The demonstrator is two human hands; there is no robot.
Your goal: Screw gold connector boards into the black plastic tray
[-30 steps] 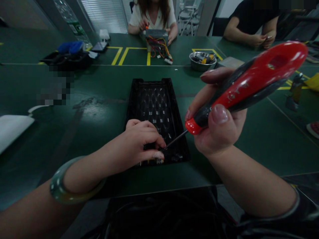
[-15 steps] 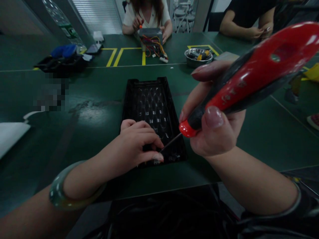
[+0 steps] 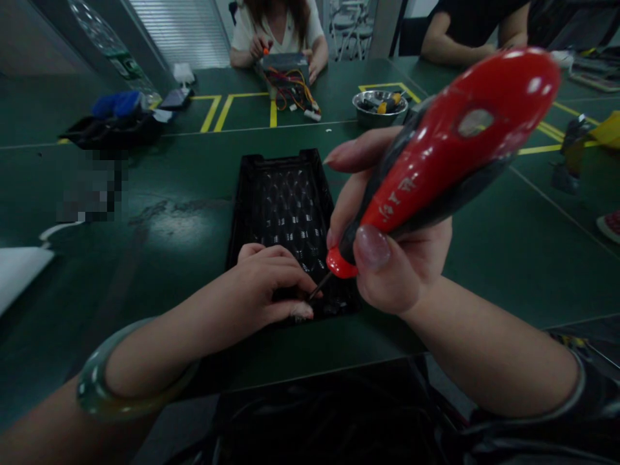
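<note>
At a green table (image 3: pixel 504 258), a worker's right hand (image 3: pixel 392 274) grasps a red-and-black screwdriver (image 3: pixel 436 155) by its handle, thumb pressed along the lower part, while the left hand (image 3: pixel 264 284) bends over the near end of a black tray (image 3: pixel 290 200). The screwdriver is held above that near end, its tip down at the left thumb and forefinger; whether those fingers pinch a part cannot be told, as the hand hides the spot. The work appears to be under way rather than finished: the tool is in position, but no freed or fastened piece shows, and how much remains is out of sight. The screwdriver slants diagonally, its shaft pointing down and to the left, its butt raised to the right. The tray lies flat, its long axis running away from the worker.
</note>
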